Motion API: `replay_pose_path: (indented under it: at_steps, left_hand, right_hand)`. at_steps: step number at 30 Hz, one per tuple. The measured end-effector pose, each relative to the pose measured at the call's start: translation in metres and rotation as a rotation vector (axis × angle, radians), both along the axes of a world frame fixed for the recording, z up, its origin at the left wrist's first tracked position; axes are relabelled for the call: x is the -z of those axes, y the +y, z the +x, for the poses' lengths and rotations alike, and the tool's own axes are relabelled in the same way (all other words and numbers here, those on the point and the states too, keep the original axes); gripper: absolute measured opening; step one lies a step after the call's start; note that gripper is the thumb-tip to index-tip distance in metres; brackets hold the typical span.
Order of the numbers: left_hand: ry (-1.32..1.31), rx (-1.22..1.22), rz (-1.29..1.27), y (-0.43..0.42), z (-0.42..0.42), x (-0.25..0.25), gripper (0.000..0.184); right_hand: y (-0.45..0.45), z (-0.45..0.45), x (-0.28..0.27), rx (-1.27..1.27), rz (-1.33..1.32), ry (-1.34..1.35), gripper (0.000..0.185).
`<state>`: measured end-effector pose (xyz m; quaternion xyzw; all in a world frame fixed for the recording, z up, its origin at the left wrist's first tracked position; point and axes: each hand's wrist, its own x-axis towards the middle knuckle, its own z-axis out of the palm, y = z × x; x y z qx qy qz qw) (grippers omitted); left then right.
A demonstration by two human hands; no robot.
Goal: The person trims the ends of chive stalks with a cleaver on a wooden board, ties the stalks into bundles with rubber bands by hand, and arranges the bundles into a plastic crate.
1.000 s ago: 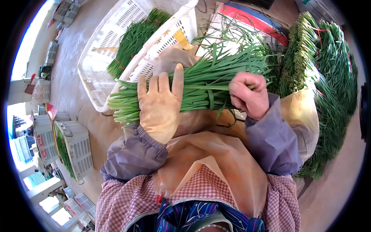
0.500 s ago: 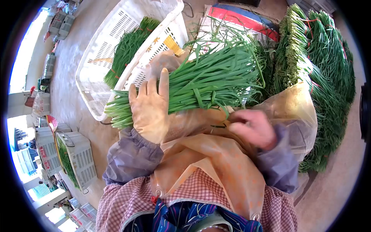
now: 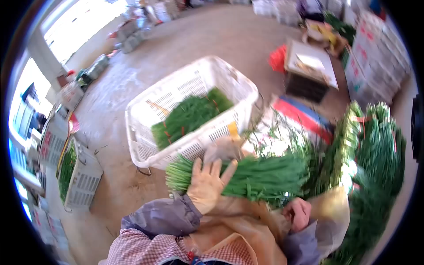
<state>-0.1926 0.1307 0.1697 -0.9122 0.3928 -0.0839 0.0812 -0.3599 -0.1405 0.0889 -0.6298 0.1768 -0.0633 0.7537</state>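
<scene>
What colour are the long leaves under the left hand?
The leaves are green, paler at the end by the left hand; best seen in the head view.

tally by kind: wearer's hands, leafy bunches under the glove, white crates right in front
Hands: 2, yellowish-gloved left hand and bare right hand
Long green leafy bunch under the glove: 1
White slatted plastic crate right in front: 1
Total: 4
</scene>
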Motion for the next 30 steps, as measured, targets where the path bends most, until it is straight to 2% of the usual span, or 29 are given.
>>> replay_pose_path:
  at_steps: [1,3,4,6,7,8,9,10,11,12,13,14,17,20,21,22,23,25,26,27,29,30]
  left_hand:
    - [-0.014,0.003,-0.004,0.001,0.0,0.002,0.065]
    - [0.032,-0.007,-0.062,0.002,-0.004,-0.001,0.059]
    - [0.019,0.004,-0.064,0.002,-0.005,-0.001,0.058]
    - [-0.004,0.032,-0.048,0.003,-0.006,-0.001,0.056]
    - [-0.001,0.058,-0.057,0.003,-0.007,0.001,0.055]
    - [-0.005,0.083,-0.071,0.003,-0.006,0.004,0.054]
    - [-0.01,0.102,-0.083,0.003,-0.005,0.008,0.054]
    - [-0.102,0.134,-0.104,0.003,-0.004,0.013,0.05]
    - [-0.096,0.137,-0.113,0.003,-0.006,0.015,0.05]
    - [-0.095,0.143,-0.123,0.003,-0.005,0.017,0.049]
    - [-0.094,0.151,-0.131,0.003,-0.004,0.018,0.048]
    - [-0.087,0.144,-0.142,0.004,-0.003,0.022,0.047]
    - [-0.111,0.115,-0.097,0.004,-0.003,0.026,0.048]
    - [-0.188,0.146,-0.123,0.0,-0.008,0.032,0.052]
    - [-0.069,0.291,-0.207,0.0,-0.009,0.023,0.053]
    - [0.047,0.436,-0.287,0.001,-0.014,0.008,0.055]
    - [0.167,0.579,-0.364,0.005,-0.018,-0.003,0.057]
    - [0.201,0.828,-0.498,0.015,-0.029,-0.005,0.056]
    - [0.313,0.87,-0.555,0.02,-0.028,-0.013,0.046]
    - [0.355,0.773,-0.615,0.028,-0.029,-0.01,0.043]
    - [0.441,0.579,-0.728,0.04,-0.027,0.0,0.036]
    - [0.442,0.555,-0.808,0.041,-0.014,0.004,0.039]
  right_hand:
    - [-0.005,0.0,0.006,0.188,-0.209,-0.015,0.031]
    - [-0.021,0.007,0.008,0.71,0.242,-0.166,0.026]
    - [-0.034,0.009,-0.001,0.66,0.006,-0.197,0.019]
    - [-0.037,0.021,-0.013,0.649,-0.934,-0.175,0.028]
    - [-0.025,0.028,-0.036,0.612,-1.401,-0.14,0.035]
    - [-0.013,0.031,-0.056,0.415,-1.417,-0.064,0.052]
    - [0.004,0.037,-0.074,0.259,-1.291,-0.126,0.053]
    - [0.016,0.047,-0.083,-0.02,-1.214,-0.318,0.06]
    - [0.038,0.059,-0.088,-0.196,-1.4,-0.395,0.069]
    - [0.061,0.069,-0.08,-0.333,-1.395,-0.423,0.083]
    - [0.081,0.083,-0.081,-0.526,-1.404,-0.298,0.097]
    - [0.095,0.093,-0.07,-0.599,-1.449,-0.187,0.107]
    - [0.098,0.111,-0.034,-0.517,-1.444,-0.178,0.117]
    - [0.095,0.116,-0.013,-0.456,-1.216,-0.285,0.103]
    - [0.092,0.117,-0.003,-0.433,-1.141,-0.322,0.099]
    - [0.085,0.12,0.004,-0.4,-1.115,-0.559,0.094]
    - [0.085,0.116,0.011,-0.283,-1.237,-0.595,0.091]
    - [0.075,0.117,0.011,-0.393,-0.77,-0.342,0.085]
    - [0.076,0.113,0.017,-0.338,-0.486,-0.23,0.078]
    - [0.076,0.107,0.023,-0.278,-0.201,-0.116,0.075]
    - [0.065,0.104,0.027,-0.216,-0.021,-0.13,0.071]
    - [0.058,0.101,0.029,-0.184,0.001,-0.111,0.07]
